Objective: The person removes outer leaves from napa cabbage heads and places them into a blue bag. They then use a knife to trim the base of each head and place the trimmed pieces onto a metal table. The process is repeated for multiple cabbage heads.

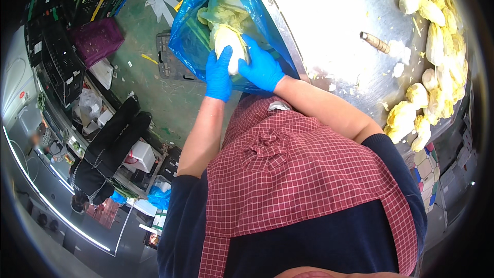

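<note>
Between my two blue-gloved hands is a napa cabbage [230, 42], pale white at the near end and yellow-green at the leafy end. My left hand [219, 74] closes on its left side, thumb laid along the white base. From the right, my right hand [261, 65] grips the other side. The cabbage is over the mouth of a blue plastic bag [181, 33], which stands open beside the table. Loose green and yellow leaves [230, 7] lie inside the bag. A knife with a wrapped handle [375, 42] rests on the table; its blade is lost in glare.
The steel table [329, 25] is at my right, with trimmed cabbages [436, 46] heaped along its far right side and leaf scraps scattered. A dark plastic crate [172, 59] sits on the green floor by the bag. Black crates [62, 62] and a purple bag [98, 41] stand left.
</note>
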{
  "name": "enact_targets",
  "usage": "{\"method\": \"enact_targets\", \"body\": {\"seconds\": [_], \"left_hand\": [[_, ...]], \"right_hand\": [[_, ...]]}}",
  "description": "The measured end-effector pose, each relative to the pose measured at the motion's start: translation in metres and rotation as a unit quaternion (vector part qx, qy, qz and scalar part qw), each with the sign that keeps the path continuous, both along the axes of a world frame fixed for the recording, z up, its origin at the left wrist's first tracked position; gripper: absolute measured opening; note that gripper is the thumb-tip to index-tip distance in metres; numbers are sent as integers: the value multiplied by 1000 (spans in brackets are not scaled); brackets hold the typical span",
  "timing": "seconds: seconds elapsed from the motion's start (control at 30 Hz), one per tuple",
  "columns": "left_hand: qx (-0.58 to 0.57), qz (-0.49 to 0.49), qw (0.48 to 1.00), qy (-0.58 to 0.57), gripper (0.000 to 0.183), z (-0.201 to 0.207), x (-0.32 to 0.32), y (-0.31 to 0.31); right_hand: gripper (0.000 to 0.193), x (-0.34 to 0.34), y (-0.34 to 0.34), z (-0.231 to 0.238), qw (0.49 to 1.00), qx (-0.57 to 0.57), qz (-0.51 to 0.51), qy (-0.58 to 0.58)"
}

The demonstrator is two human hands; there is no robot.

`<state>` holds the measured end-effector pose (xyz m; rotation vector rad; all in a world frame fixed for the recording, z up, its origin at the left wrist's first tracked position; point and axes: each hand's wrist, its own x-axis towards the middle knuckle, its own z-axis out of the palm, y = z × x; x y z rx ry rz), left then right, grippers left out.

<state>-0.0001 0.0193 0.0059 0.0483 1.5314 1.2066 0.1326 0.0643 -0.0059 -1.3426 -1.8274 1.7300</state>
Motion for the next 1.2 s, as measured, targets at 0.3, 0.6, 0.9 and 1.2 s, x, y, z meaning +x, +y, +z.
{"method": "enact_targets", "body": {"seconds": [0.3,0.6,0.9,1.2], "left_hand": [[13,53,988,-143,59,3,-14,2],[48,107,973,-198,56,-8,5,5],[44,58,992,-107,45,-12,10,-6],[39,89,987,-132,47,1,10,-4]], "right_hand": [[50,0,5,-11,995,-50,-70,-51],[41,-4,2,-3,997,-39,-42,46],[29,-1,0,-17,992,-65,-92,57],[39,3,22,15,862,-478,-155,71]]}}
